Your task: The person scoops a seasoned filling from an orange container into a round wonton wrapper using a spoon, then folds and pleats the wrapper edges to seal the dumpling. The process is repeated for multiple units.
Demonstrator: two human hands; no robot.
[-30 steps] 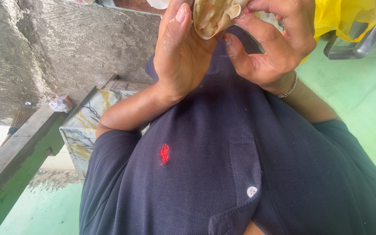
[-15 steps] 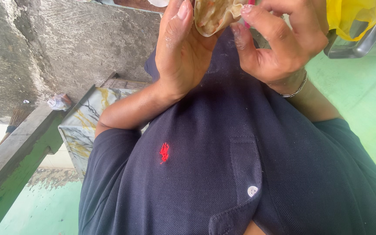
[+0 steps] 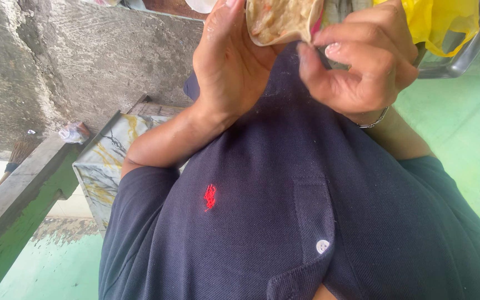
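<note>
Flatbread (image 3: 279, 19) with a pale filling, held up between both hands in front of a navy polo shirt (image 3: 284, 211).
Well to the left of the hands stand a rough concrete wall (image 3: 84, 55), a crumpled wrapper (image 3: 73, 132) on a ledge, and a marbled block (image 3: 104, 161) below the left forearm. The left hand (image 3: 226, 72) is open and upright, its palm cupping the flatbread's left side. The right hand (image 3: 365, 66), a thin bangle (image 3: 376, 119) at its wrist, is curled, with thumb and fingertips pinching the right edge. Past it hang a yellow plastic bag (image 3: 445, 22) and a metal tube (image 3: 468, 55). The step in hand looks like folding or steadying the filled bread; any further move calls for keeping the open side up and the pinch light, so that the filling stays in.
</note>
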